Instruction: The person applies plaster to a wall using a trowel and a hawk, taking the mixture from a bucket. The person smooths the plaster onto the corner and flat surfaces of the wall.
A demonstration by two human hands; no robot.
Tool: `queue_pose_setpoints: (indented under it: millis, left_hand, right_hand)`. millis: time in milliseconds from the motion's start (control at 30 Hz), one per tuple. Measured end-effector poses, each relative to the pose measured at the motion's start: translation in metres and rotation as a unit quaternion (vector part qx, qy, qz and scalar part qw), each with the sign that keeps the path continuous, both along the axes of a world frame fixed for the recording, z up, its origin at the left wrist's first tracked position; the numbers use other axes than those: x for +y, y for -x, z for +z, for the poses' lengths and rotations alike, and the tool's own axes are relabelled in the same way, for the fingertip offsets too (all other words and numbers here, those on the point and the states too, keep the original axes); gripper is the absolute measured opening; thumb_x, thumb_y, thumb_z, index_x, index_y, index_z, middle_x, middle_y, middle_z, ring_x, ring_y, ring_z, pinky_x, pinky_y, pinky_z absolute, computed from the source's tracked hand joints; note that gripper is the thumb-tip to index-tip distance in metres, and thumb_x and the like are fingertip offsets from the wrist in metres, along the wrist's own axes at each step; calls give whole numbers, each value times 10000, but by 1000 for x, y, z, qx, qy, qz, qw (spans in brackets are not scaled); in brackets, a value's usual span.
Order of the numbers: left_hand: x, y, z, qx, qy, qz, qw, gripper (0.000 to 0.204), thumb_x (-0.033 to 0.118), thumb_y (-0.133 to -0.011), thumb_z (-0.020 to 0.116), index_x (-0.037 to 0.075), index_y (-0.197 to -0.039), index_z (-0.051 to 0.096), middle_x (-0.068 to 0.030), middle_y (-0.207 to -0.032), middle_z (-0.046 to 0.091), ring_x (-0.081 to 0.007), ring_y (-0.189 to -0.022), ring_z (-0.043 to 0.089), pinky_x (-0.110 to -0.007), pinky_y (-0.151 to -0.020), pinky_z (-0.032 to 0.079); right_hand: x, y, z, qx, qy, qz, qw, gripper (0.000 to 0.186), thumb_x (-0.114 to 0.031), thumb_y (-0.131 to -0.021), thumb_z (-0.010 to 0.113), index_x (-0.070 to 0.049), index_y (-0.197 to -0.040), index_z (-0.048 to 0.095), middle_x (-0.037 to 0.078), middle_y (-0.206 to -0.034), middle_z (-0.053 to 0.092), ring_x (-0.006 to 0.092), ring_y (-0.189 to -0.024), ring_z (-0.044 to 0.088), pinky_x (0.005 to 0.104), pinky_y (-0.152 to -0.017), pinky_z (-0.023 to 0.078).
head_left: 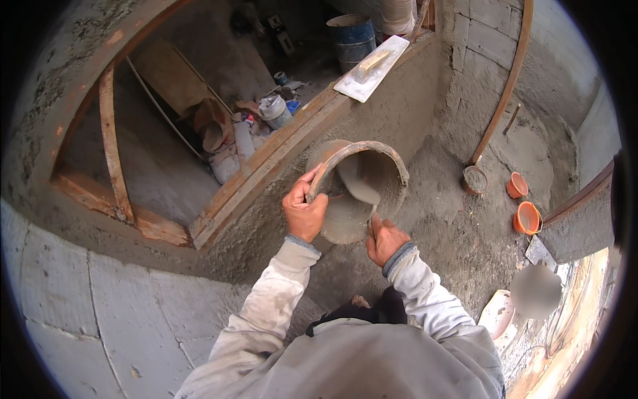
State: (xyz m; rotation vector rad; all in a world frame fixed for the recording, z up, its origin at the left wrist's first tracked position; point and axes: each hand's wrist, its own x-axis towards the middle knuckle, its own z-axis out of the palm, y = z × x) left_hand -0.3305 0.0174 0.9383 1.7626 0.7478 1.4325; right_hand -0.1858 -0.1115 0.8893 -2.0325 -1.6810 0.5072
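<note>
A mortar-caked bucket is tilted in front of me, its opening towards me, with wet grey mortar inside. My left hand grips the left of its rim, thumb bent over the edge. Lower right of it, my right hand is closed round the handle of a trowel-like tool, whose grey-coated blade reaches into the bucket. The blade's exact shape is hard to make out.
A white float lies on the timber-edged opening; beyond are a blue drum and clutter. Orange buckets, a dark pail and a leaning wooden batten are right. Pale block walling lies lower left.
</note>
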Motion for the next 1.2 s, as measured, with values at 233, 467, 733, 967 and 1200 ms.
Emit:
queue_pose_setpoints:
  millis: [233,467,733,967,1200]
  left_hand:
    - [1,-19,4,37,-120,34,991,147,-80,-650,530,5,-647,409,-194,-1165,617,-249,-1056,599,-324,-891,444]
    - [-16,-24,29,73,-237,-33,968,202,-91,-600,561,13,-614,388,-175,-1074,657,-333,-1085,592,-428,-945,426]
    - [-12,2,46,12,-124,-87,988,186,-78,-624,530,28,-621,378,-249,-1143,605,-310,-1128,565,-392,-947,422]
    - [-7,4,-15,-114,113,-19,987,109,-104,-633,498,-10,-689,506,-218,-1141,610,-200,-971,594,-301,-847,453]
    - [7,84,-141,-126,351,235,897,91,-49,-649,558,19,-704,531,-44,-807,601,-158,-702,549,-301,-686,457]
  right_hand:
    - [5,16,2,17,26,18,999,374,-120,-808,525,93,-1110,464,314,-912,599,453,-812,633,490,-734,527]
    - [14,-37,22,311,69,-54,946,280,-138,-799,581,50,-1006,570,189,-731,641,353,-655,649,411,-624,539]
    - [-7,-35,-4,808,81,60,580,380,-144,-892,504,76,-1201,480,95,-724,573,149,-402,524,271,-340,439]
    - [8,7,-72,937,92,153,299,532,-228,-933,409,66,-1360,293,110,-863,530,152,-464,533,270,-406,470]
    - [-27,40,-121,974,-22,72,212,557,-210,-893,433,31,-1374,286,114,-887,531,162,-494,526,288,-469,493]
